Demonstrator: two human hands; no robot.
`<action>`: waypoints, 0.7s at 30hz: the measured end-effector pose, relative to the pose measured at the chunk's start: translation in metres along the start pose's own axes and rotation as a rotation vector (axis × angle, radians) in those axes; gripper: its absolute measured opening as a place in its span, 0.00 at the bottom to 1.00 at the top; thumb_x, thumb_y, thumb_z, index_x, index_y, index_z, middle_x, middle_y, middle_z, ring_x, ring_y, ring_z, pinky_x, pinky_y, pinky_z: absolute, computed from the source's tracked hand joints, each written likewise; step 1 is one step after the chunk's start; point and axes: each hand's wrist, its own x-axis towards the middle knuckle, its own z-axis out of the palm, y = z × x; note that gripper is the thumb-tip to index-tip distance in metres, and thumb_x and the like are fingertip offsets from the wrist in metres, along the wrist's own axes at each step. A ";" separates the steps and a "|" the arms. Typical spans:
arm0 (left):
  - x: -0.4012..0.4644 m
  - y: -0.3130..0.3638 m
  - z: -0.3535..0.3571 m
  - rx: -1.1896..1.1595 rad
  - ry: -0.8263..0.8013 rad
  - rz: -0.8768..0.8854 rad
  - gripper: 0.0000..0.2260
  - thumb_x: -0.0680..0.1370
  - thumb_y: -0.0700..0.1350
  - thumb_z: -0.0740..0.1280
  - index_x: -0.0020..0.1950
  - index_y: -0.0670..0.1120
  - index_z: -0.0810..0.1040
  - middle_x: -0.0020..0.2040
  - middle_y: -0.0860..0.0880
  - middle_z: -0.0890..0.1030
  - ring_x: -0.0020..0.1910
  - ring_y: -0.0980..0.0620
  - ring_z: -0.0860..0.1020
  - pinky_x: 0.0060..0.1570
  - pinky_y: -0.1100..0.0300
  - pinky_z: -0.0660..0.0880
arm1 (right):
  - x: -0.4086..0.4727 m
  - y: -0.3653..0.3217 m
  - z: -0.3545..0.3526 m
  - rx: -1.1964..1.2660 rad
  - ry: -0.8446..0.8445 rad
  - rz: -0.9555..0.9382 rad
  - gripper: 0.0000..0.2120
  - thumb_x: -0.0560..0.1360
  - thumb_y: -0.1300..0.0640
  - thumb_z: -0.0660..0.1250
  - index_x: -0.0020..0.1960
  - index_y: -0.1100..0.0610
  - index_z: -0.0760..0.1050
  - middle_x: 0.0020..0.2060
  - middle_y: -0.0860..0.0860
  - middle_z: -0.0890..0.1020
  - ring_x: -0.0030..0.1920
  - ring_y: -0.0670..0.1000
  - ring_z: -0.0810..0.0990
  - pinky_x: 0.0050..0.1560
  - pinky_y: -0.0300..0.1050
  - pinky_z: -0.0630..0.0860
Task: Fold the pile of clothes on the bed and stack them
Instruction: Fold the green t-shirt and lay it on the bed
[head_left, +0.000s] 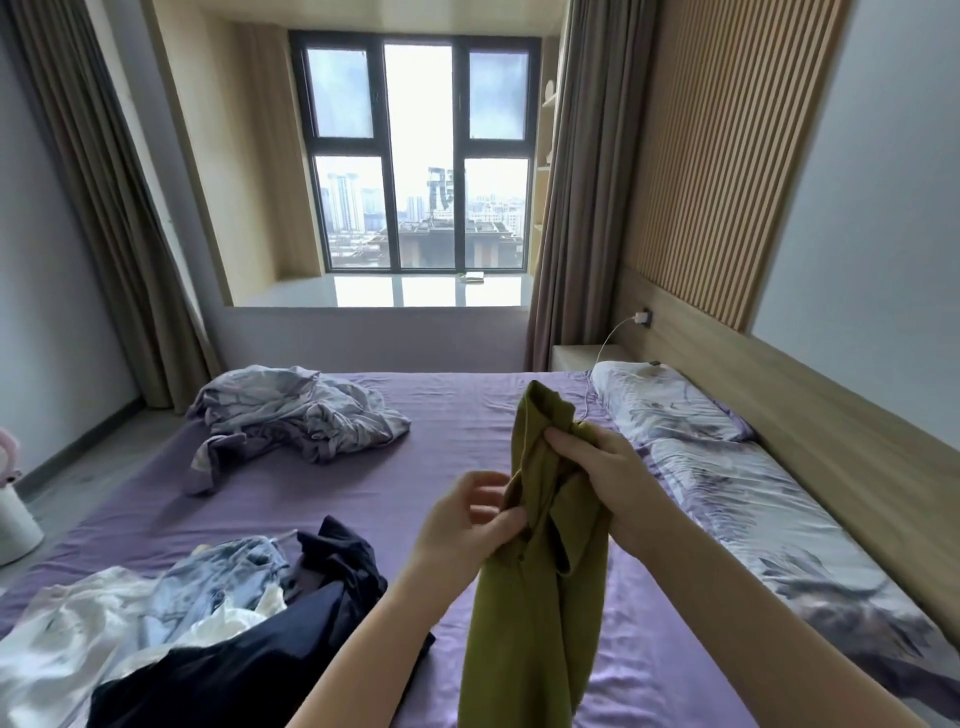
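**Above the bed, a green garment is held bunched and unsorted**

Over the purple bed (467, 415), the green garment (535, 597) is held up in the air, its lower length hanging down toward the sheet. It is gripped high by the right hand (602, 478), fingers curled round a gathered wad of cloth near the top. The left hand (472, 519) is set against the near edge, and a fold is pinched between thumb and fingers there.

The risk lies in that bunching. Which seam or hem is held cannot be told, so if the cloth is laid down as it is, a twisted, lopsided fold is likely. A sleeve may also be trapped inside the wad and go unnoticed.

At the lower left, the pile (182, 623) of dark, white and denim clothes is waiting, unfolded. The hanging tail is near its dark edge, and it could be dragged across and snag or scatter it.

No folded stack is seen, so the job is judged barely begun.
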 end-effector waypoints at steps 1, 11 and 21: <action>-0.002 -0.004 -0.002 -0.038 -0.053 -0.053 0.08 0.72 0.39 0.74 0.49 0.45 0.80 0.44 0.46 0.83 0.41 0.52 0.80 0.45 0.59 0.78 | 0.000 -0.001 -0.003 0.050 0.004 0.034 0.05 0.75 0.59 0.68 0.43 0.60 0.81 0.38 0.57 0.84 0.38 0.53 0.84 0.36 0.42 0.79; -0.004 -0.002 0.001 -0.911 -0.044 -0.307 0.10 0.70 0.39 0.66 0.47 0.34 0.81 0.42 0.37 0.84 0.38 0.44 0.84 0.39 0.52 0.82 | -0.019 0.020 -0.038 -0.959 -0.073 -0.292 0.26 0.75 0.41 0.65 0.71 0.38 0.61 0.47 0.50 0.82 0.46 0.46 0.80 0.47 0.29 0.72; -0.022 -0.020 0.005 -0.415 0.083 -0.142 0.06 0.76 0.38 0.68 0.49 0.36 0.81 0.41 0.40 0.82 0.40 0.45 0.81 0.42 0.57 0.81 | -0.035 0.015 -0.042 -0.479 0.043 -0.148 0.08 0.70 0.48 0.73 0.41 0.53 0.82 0.38 0.52 0.83 0.41 0.49 0.82 0.47 0.43 0.77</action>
